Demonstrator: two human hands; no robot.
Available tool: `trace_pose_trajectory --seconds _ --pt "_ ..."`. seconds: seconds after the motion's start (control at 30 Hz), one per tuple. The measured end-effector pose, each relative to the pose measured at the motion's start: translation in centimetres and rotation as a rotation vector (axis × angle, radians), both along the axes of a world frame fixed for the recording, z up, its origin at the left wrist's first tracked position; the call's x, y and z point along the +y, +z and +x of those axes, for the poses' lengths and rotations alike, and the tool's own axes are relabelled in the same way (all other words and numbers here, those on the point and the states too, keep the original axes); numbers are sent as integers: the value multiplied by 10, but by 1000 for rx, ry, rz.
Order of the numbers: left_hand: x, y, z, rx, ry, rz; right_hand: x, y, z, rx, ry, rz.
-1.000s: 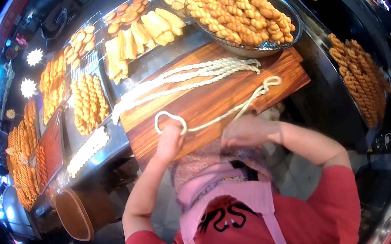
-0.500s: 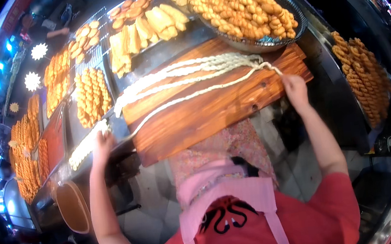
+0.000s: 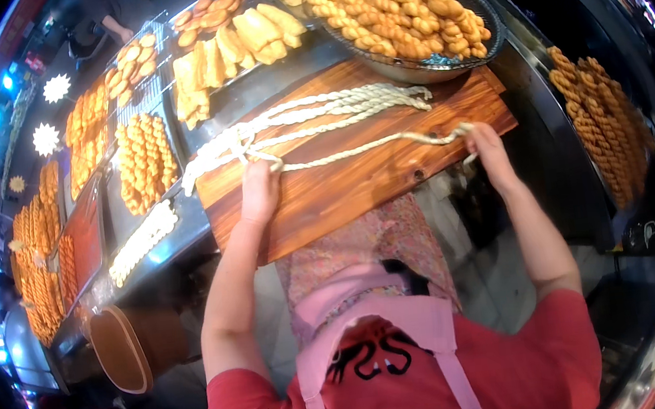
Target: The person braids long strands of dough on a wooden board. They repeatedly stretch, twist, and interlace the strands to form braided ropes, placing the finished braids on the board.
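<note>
My left hand (image 3: pixel 260 189) and right hand (image 3: pixel 484 142) have drawn closer, each gripping an end of the dough rope (image 3: pixel 362 149), slackening it across the board (image 3: pixel 357 181).

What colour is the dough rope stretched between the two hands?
Pale cream-white, seen in the head view: the dough rope lies on the brown wooden board.

Two hands, the left hand (image 3: pixel 260 192) and the right hand (image 3: pixel 484 145), are seen on one wooden board (image 3: pixel 389 173). One stretched dough rope (image 3: pixel 362 149) is held between them. One round pan (image 3: pixel 402 10) of fried twists is counted.
</note>
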State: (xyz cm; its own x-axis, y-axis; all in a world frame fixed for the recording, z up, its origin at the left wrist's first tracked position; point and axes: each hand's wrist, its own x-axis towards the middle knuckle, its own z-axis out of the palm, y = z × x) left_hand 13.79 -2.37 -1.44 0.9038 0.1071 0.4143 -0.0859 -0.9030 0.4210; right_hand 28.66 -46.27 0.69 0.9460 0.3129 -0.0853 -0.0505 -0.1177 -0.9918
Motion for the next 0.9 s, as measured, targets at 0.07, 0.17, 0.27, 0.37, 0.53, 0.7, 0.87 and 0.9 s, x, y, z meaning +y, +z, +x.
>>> trace_pose_trajectory --seconds 0.07,0.17,0.27,0.37,0.53,0.7,0.87,0.9 --pt "33 -22 6 143 86 -448 42 37 -13 44 451 -116" --pt "26 52 6 229 130 -893 45 45 18 -311 449 -162" --pt "87 36 -20 184 233 -603 14 11 74 -499 -78 -645" --pt "104 13 -78 333 364 -115 8 -50 42 -985 -199 -1104" --pt "86 9 -107 343 380 -349 -8 -26 25 -702 198 -1000" --pt "83 33 -70 128 328 -475 10 -32 35 -984 -183 -966" --pt "81 16 -130 254 385 -617 -4 -29 -18 -751 128 -558" --pt "79 19 -131 230 389 -623 3 -29 -14 -500 23 -350"
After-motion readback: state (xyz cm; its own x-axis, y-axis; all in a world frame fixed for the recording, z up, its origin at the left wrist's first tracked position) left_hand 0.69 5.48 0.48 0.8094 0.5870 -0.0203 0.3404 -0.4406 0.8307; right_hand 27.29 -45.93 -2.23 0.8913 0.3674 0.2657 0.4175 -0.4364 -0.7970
